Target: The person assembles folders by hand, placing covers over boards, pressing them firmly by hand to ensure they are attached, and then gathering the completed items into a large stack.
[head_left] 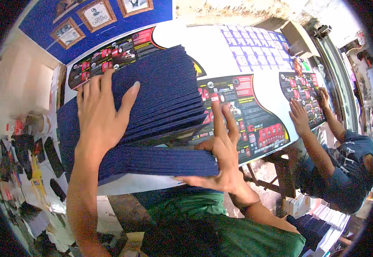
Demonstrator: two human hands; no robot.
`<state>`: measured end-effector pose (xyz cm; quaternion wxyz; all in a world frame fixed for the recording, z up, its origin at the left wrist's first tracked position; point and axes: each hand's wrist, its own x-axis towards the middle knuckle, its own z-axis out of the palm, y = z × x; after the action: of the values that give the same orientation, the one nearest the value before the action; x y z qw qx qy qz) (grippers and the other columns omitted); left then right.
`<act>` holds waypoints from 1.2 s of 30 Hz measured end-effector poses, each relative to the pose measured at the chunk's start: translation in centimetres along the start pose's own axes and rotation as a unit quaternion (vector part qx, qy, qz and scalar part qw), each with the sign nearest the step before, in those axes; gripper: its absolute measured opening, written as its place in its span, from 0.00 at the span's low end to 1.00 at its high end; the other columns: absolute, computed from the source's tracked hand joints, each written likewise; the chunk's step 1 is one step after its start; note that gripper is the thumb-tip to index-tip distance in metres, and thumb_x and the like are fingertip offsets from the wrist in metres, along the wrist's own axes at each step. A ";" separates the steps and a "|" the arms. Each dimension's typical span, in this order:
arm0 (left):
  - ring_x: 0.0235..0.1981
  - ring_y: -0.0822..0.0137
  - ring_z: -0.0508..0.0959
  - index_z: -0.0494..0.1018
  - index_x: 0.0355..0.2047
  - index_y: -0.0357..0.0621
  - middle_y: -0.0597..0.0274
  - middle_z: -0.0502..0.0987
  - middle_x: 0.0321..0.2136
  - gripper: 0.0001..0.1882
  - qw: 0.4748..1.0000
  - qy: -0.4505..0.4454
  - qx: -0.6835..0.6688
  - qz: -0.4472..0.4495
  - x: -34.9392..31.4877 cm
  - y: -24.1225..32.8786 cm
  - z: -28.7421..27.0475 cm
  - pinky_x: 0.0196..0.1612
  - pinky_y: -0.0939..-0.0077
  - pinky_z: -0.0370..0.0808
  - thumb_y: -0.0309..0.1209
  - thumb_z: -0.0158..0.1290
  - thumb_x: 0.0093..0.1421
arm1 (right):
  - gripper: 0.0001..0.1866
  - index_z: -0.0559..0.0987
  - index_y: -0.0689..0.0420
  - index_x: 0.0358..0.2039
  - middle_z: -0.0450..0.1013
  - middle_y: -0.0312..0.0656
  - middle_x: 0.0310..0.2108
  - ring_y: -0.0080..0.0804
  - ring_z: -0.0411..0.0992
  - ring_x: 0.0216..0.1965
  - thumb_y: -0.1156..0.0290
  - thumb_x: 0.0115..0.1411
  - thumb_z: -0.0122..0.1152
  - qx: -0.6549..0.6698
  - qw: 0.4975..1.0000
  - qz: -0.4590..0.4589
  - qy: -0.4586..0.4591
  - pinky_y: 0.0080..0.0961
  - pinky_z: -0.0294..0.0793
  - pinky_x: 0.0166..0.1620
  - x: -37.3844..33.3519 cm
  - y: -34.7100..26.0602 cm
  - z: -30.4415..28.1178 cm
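Observation:
A tall, fanned stack of dark blue sheets (pixel 156 81) leans across the near left of the table; whether they are cloth or card I cannot tell. My left hand (pixel 103 111) lies on this stack with its fingers spread and thumb apart. Nearer to me, a smaller bundle of the same dark blue sheets (pixel 169 160) lies along the table edge. At its right end is my right hand (pixel 227 160), one digit along its lower edge and another over its top. Two other fingers of that hand stretch away from me.
Printed black and red posters (pixel 255 111) cover the white table (pixel 203 47). A co-worker's hands (pixel 300 115) rest on another poster (pixel 302 88) at the right. A cardboard box (pixel 300 38) stands at the far right corner. Assorted items clutter the left (pixel 32 171).

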<state>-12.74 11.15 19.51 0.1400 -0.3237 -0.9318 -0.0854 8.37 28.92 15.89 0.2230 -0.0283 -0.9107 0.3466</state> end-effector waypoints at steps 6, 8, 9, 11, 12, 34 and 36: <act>0.59 0.43 0.69 0.65 0.62 0.31 0.41 0.72 0.53 0.35 1.000 -0.015 -0.016 0.010 0.3 0.4 -0.5 0.67 0.49 0.59 0.52 0.50 0.70 | 0.32 0.84 0.52 0.46 0.44 0.65 0.76 0.67 0.42 0.75 0.42 0.47 0.77 0.032 0.999 0.005 -0.038 0.59 0.41 0.69 -0.4 0.8 0.0; 0.58 0.43 0.70 0.65 0.62 0.32 0.41 0.72 0.52 0.35 0.999 -0.020 -0.028 0.004 0.3 0.5 -0.6 0.66 0.49 0.60 0.52 0.50 0.70 | 0.33 0.85 0.52 0.47 0.45 0.64 0.76 0.66 0.42 0.75 0.42 0.47 0.76 0.029 0.999 0.004 -0.044 0.59 0.43 0.68 -0.4 0.8 0.1; 0.58 0.43 0.70 0.65 0.62 0.32 0.41 0.72 0.52 0.35 0.999 -0.021 -0.027 0.006 0.3 0.4 -0.5 0.65 0.49 0.60 0.52 0.50 0.70 | 0.34 0.85 0.51 0.48 0.45 0.64 0.76 0.66 0.43 0.75 0.42 0.47 0.76 0.028 0.999 0.005 -0.046 0.58 0.43 0.68 -0.5 0.8 0.2; 0.58 0.43 0.70 0.66 0.61 0.32 0.41 0.72 0.52 0.34 0.999 -0.021 -0.025 0.010 0.3 0.4 -0.6 0.65 0.50 0.60 0.52 0.51 0.70 | 0.34 0.85 0.52 0.48 0.46 0.64 0.76 0.65 0.45 0.74 0.42 0.47 0.76 0.025 0.999 0.004 -0.045 0.58 0.45 0.67 -0.6 0.8 0.2; 0.58 0.43 0.70 0.66 0.61 0.32 0.41 0.72 0.52 0.34 0.999 -0.021 -0.024 0.009 0.3 0.3 -0.6 0.65 0.50 0.60 0.52 0.51 0.70 | 0.34 0.84 0.52 0.48 0.47 0.64 0.76 0.65 0.47 0.74 0.43 0.46 0.77 0.026 0.999 0.004 -0.044 0.58 0.46 0.67 -0.7 0.7 0.1; 0.60 0.41 0.69 0.65 0.64 0.34 0.40 0.71 0.56 0.33 1.000 -0.018 -0.006 0.015 0.1 0.3 -0.6 0.66 0.51 0.61 0.50 0.49 0.71 | 0.34 0.78 0.55 0.43 0.45 0.64 0.76 0.71 0.38 0.76 0.45 0.45 0.80 0.031 0.999 -0.018 -0.009 0.67 0.39 0.69 1.6 1.0 -0.5; 0.60 0.41 0.69 0.65 0.63 0.34 0.40 0.71 0.56 0.33 1.000 -0.022 -0.006 0.012 0.1 0.3 -0.6 0.66 0.51 0.61 0.50 0.49 0.71 | 0.34 0.78 0.55 0.43 0.45 0.64 0.76 0.70 0.39 0.76 0.45 0.45 0.80 0.042 0.999 -0.016 -0.015 0.67 0.39 0.69 1.7 1.1 -0.5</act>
<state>-12.46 11.30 20.15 0.1189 -0.3378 -0.9301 -0.0818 6.93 30.42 16.15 0.2154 0.0008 -0.8990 0.3814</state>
